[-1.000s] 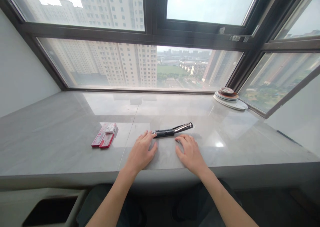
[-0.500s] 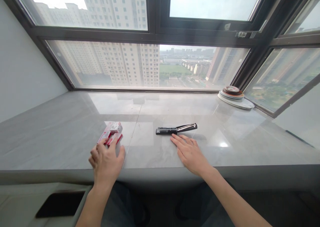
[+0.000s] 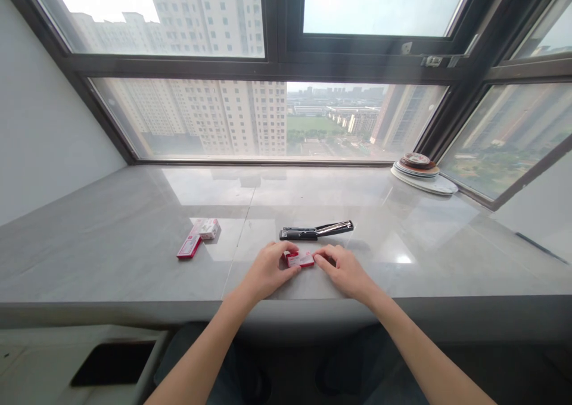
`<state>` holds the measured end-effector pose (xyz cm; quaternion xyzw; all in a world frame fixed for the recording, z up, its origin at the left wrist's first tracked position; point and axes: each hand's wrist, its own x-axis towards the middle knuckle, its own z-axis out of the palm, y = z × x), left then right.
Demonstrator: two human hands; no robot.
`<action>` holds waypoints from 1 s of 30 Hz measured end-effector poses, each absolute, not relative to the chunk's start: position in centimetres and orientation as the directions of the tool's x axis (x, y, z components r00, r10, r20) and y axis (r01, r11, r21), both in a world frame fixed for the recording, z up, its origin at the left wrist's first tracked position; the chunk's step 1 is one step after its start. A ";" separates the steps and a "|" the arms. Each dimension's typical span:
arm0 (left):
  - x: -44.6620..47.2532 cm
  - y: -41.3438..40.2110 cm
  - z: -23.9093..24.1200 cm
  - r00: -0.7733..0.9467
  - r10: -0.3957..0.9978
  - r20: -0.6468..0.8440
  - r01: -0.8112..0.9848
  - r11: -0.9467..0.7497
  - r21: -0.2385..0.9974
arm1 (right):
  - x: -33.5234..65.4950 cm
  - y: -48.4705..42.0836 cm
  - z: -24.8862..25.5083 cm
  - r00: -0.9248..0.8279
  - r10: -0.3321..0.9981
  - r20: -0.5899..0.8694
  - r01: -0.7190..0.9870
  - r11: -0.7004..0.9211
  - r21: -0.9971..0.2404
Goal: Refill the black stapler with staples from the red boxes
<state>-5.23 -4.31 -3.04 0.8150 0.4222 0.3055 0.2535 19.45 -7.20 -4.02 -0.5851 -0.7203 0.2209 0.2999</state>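
Near the sill's front edge, my left hand [image 3: 270, 269] grips a small red-and-white staple box [image 3: 301, 258] between thumb and fingers. My right hand [image 3: 343, 267] is at the box's right end, thumb and fingertips closed on that end. Just behind the box lies a black stapler [image 3: 298, 233], its top arm swung up and angled to the right, with the metal channel showing. Further left, a second flat red-and-white box [image 3: 189, 247] touches a small white-and-pink box [image 3: 208, 229]. Print on the boxes is too small to read.
A stack of plates [image 3: 420, 170] stands in the far right corner against the window frame [image 3: 268, 68]. The glossy grey sill [image 3: 134, 232] ends at a front edge close to my forearms. Below left is a pale surface with a dark phone-like slab [image 3: 114, 363].
My left hand has carried one staple box from the left group rightwards to in front of the stapler. My right hand has come off the stapler's side onto the box's right end.
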 end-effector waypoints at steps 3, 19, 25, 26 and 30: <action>-3.9 -3.4 -3.1 0.492 0.824 0.279 0.475 -0.523 0.707 | 19.8 -6.0 -3.6 -0.151 0.987 0.046 0.649 0.134 -0.749; -5.0 -3.2 -3.2 0.505 0.800 0.323 0.449 -0.564 0.693 | 24.2 -3.5 -2.3 -0.139 0.953 -0.268 0.723 -0.087 -0.686; -5.0 -3.2 -3.5 0.518 0.785 0.339 0.453 -0.588 0.670 | 22.9 -3.8 0.7 -0.047 0.999 -0.020 0.911 0.035 -0.410; -5.1 -3.2 -3.4 0.519 0.786 0.335 0.456 -0.587 0.669 | 22.0 -3.8 1.3 -0.102 0.994 0.026 0.915 0.104 -0.390; -5.1 -3.2 -3.2 0.496 0.796 0.347 0.490 -0.587 0.645 | 18.4 -2.8 3.0 -0.425 0.905 0.001 0.847 0.398 -0.352</action>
